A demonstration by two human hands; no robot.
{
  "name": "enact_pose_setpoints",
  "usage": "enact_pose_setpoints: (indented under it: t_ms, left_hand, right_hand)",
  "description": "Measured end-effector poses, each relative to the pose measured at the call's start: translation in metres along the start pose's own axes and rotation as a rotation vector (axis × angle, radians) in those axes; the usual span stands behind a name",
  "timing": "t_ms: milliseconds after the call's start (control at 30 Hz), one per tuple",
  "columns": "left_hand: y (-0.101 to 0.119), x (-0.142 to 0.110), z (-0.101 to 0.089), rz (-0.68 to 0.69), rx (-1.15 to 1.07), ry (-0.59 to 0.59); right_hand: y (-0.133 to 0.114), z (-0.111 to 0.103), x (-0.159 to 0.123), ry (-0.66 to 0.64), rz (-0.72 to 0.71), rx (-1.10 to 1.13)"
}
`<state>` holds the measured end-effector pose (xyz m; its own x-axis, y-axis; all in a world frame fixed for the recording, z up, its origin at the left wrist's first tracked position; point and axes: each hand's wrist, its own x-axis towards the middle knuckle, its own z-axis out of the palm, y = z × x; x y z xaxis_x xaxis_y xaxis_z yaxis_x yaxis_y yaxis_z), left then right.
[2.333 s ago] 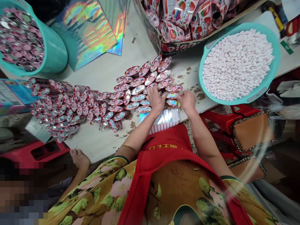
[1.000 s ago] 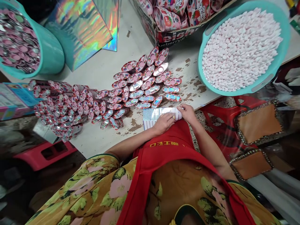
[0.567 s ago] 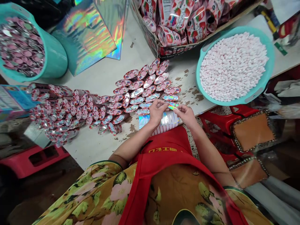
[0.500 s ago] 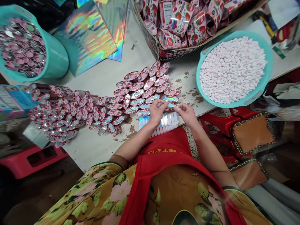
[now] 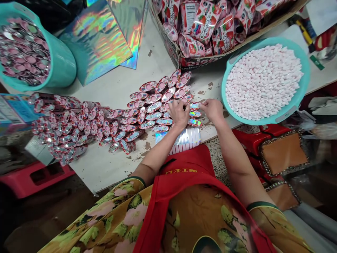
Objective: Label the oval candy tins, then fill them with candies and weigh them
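A small shiny sticker (image 5: pixel 195 105) lies across the end of one strawberry-print packet on the table's right side. My left hand (image 5: pixel 179 114) is at its left end, thumb and fingers pinched together. At the right end, my right hand (image 5: pixel 212 109) pinches with thumb and forefinger. Just below, other packet ends (image 5: pixel 195 122) carry shiny stickers too. Packets (image 5: pixel 153 98) stand on end in rows to the left, several showing pink round pieces. Near my apron, a sheet of shiny sticker strips (image 5: pixel 193 135) rests at the table edge, partly behind my left forearm.
A teal basin (image 5: pixel 225 82) of small white-pink pieces stands right. A cardboard box (image 5: pixel 168 44) of printed packets is at the back. Far left are a teal bucket (image 5: pixel 63 65) of pink pieces and holographic sheets (image 5: pixel 100 42). More packets (image 5: pixel 65 121) crowd the left.
Both hands have moved up and away from my body, from above the sticker sheet to a packet farther back. The sticker held between them now lies on that packet's end.
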<state>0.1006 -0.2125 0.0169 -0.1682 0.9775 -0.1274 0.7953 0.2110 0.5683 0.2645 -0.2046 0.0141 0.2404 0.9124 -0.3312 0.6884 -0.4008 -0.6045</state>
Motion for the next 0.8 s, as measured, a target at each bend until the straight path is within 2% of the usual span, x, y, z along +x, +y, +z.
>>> enact_pose_setpoints:
  t_ms: [133,233,300,367,467,533,633,733,800]
  left_hand:
    - [-0.005,0.01,-0.001,0.01,-0.006,-0.007]
    - [-0.011,0.013,-0.013,0.092,-0.016,-0.041]
    - [-0.017,0.004,-0.026,0.179,-0.052,-0.063]
    - [-0.027,-0.015,-0.039,0.28,-0.102,-0.121]
    - [-0.048,-0.054,-0.052,0.43,-0.105,-0.327]
    - [-0.06,-0.078,-0.053,0.482,-0.026,-0.434]
    - [-0.071,-0.098,-0.048,0.478,0.107,-0.487]
    - [-0.072,-0.1,-0.046,0.404,0.199,-0.537]
    - [-0.071,-0.096,-0.048,0.369,0.208,-0.578]
  right_hand:
    - [0.006,0.003,-0.009,0.232,-0.015,0.023]
    - [0.012,0.007,-0.047,0.29,0.022,0.096]
    - [0.018,0.018,-0.08,0.222,0.148,0.181]
    - [0.025,0.033,-0.109,0.082,0.28,0.311]
    - [0.036,0.055,-0.13,-0.051,0.363,0.564]
    - [0.042,0.061,-0.133,-0.083,0.363,0.706]
    - [0.046,0.057,-0.133,-0.185,0.339,0.792]
    - [0.043,0.049,-0.138,-0.234,0.264,0.737]
    - [0.038,0.044,-0.142,-0.215,0.109,0.611]
